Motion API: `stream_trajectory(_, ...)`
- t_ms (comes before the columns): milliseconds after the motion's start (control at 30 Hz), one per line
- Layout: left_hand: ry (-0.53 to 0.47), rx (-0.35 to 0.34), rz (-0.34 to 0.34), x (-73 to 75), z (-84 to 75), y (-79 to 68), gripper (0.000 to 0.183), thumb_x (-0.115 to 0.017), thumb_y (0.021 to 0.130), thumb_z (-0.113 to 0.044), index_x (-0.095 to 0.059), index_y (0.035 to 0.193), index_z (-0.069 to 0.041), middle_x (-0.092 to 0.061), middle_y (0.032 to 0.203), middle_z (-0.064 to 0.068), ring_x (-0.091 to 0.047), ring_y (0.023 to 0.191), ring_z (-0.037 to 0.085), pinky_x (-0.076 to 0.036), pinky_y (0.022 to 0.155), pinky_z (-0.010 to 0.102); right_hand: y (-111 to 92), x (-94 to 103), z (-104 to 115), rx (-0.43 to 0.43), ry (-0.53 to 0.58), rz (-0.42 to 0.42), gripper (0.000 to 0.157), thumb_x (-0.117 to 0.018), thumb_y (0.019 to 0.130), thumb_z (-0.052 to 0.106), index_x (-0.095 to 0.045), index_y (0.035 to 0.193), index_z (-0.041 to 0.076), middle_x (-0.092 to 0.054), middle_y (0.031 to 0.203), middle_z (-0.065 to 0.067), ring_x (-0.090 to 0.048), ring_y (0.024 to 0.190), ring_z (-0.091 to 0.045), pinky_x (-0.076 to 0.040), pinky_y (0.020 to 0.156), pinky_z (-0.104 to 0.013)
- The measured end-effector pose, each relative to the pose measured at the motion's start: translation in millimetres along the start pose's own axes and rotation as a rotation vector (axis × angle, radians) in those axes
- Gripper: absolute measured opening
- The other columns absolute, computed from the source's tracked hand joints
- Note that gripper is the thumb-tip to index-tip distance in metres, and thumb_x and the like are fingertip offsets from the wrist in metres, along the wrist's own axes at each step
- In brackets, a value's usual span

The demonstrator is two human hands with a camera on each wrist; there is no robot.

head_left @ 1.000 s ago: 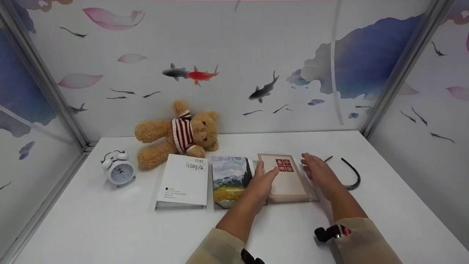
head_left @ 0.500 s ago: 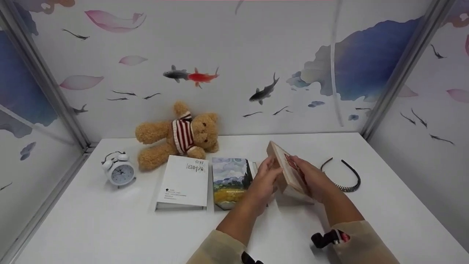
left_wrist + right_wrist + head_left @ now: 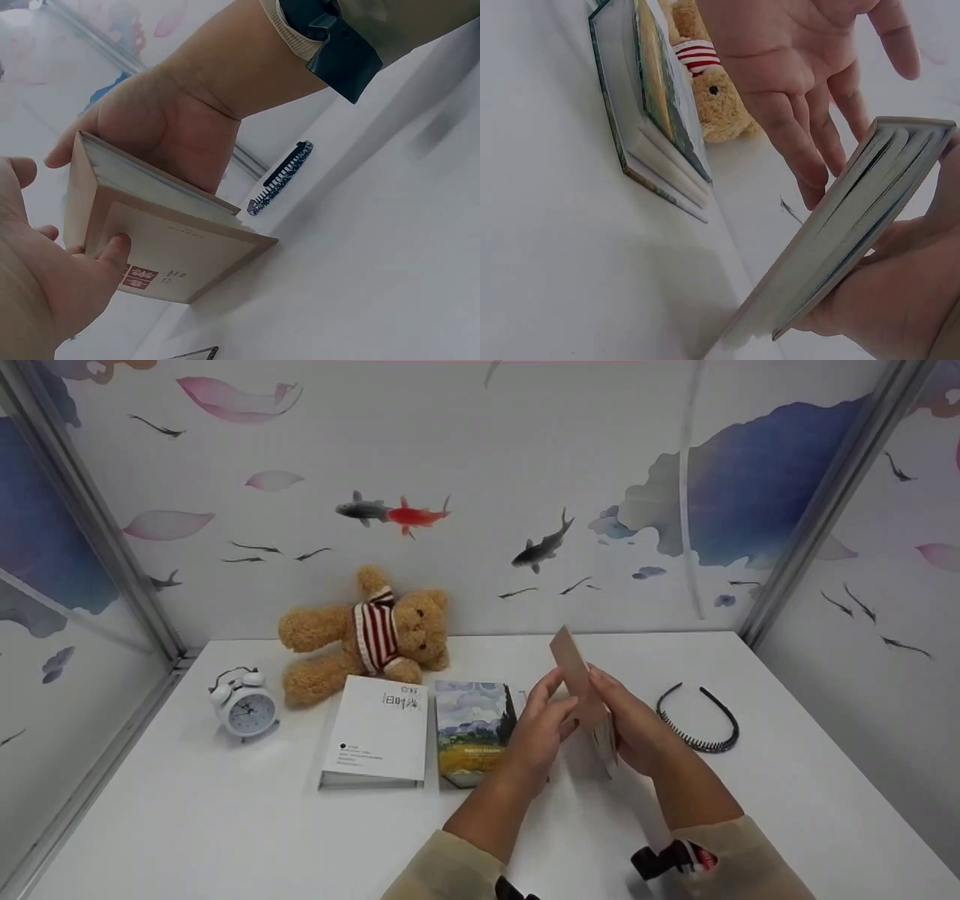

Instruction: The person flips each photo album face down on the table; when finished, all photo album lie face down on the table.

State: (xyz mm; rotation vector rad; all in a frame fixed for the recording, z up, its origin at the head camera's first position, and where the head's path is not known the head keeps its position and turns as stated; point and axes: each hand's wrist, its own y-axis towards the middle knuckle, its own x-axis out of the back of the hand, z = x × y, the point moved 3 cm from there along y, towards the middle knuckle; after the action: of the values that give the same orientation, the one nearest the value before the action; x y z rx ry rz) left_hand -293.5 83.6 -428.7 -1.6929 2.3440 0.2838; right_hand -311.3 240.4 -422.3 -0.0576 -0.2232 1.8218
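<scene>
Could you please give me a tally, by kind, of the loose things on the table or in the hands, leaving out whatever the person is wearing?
Books or albums: 3 (white book, landscape-covered album, held beige book)
Teddy bears: 1 (teddy bear)
Alarm clocks: 1 (white alarm clock)
Headbands: 1 (black headband)
Total: 6
</scene>
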Motion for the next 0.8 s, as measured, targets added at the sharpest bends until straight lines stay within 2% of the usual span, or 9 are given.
stream_trajectory(133, -0.004, 0.0, -0.002, 0.0, -0.8, 0.0, 0.06, -0.051, 0.109, -0.031, -0.036, 0.166, -0.024, -0.032, 0.177, 0.001, -0.045, 0.158, 0.029, -0.041, 0.128, 0.05, -2.5, 2.5, 4.8, 0.027, 0.03, -0.04, 0.072, -0.039, 0.11, 0.066, -0.021, 0.172, 0.033, -0.02, 0.175, -0.012, -0.021, 0.159, -0.036, -0.009, 0.132, -0.069)
stream_trajectory(300, 0.002, 0.007, 0.04, 0.9, 2.5, -0.1, 0.061, -0.049, 0.11, -0.034, -0.032, 0.168, -0.023, -0.031, 0.177, 0.0, -0.037, 0.162, 0.031, -0.038, 0.13, 0.052, -4.5, 12.9, 7.1, 0.016, 0.048, -0.118, 0.071, -0.046, 0.111, 0.059, -0.023, 0.172, 0.033, -0.017, 0.18, -0.01, -0.026, 0.162, -0.034, -0.018, 0.136, -0.06)
stream_trajectory(433, -0.009, 0.071, 0.087, 1.5, 10.8, 1.0, 0.057, -0.045, 0.112, -0.039, -0.035, 0.167, -0.026, -0.032, 0.177, -0.002, -0.033, 0.164, 0.029, -0.036, 0.131, 0.052, -3.4, 22.1, 7.0, 0.026, 0.066, -0.183, 0.064, -0.052, 0.112, 0.043, -0.029, 0.171, 0.03, -0.019, 0.181, -0.003, -0.029, 0.164, -0.03, -0.027, 0.135, -0.054)
stream_trajectory(567, -0.048, 0.163, 0.108, 0.6, 21.9, 2.9, 0.056, -0.044, 0.113, -0.04, -0.038, 0.166, -0.025, -0.033, 0.177, 0.005, -0.03, 0.165, 0.034, -0.032, 0.132, 0.055, -0.2, 27.7, 4.3, 0.053, 0.081, -0.213, 0.06, -0.054, 0.112, 0.027, -0.034, 0.169, 0.025, -0.026, 0.179, 0.001, -0.032, 0.163, -0.026, -0.034, 0.132, -0.049)
stream_trajectory(700, -0.058, 0.244, 0.096, 0.9, 31.5, 3.9, 0.057, -0.045, 0.113, -0.037, -0.036, 0.168, -0.023, -0.028, 0.178, 0.013, -0.025, 0.166, 0.042, -0.029, 0.133, 0.059, 2.0, 30.2, 0.9, 0.054, 0.081, -0.208, 0.058, -0.052, 0.113, 0.022, -0.036, 0.169, 0.024, -0.026, 0.179, 0.001, -0.03, 0.164, -0.025, -0.035, 0.131, -0.048)
stream_trajectory(800, -0.024, 0.258, 0.085, 1.6, 34.5, 4.5, 0.057, -0.047, 0.113, -0.037, -0.037, 0.167, -0.022, -0.026, 0.178, 0.013, -0.021, 0.167, 0.041, -0.026, 0.134, 0.06, 1.4, 31.8, -0.8, 0.037, 0.067, -0.199, 0.056, -0.048, 0.113, 0.023, -0.037, 0.168, 0.028, -0.023, 0.18, 0.0, -0.029, 0.165, -0.026, -0.039, 0.129, -0.047)
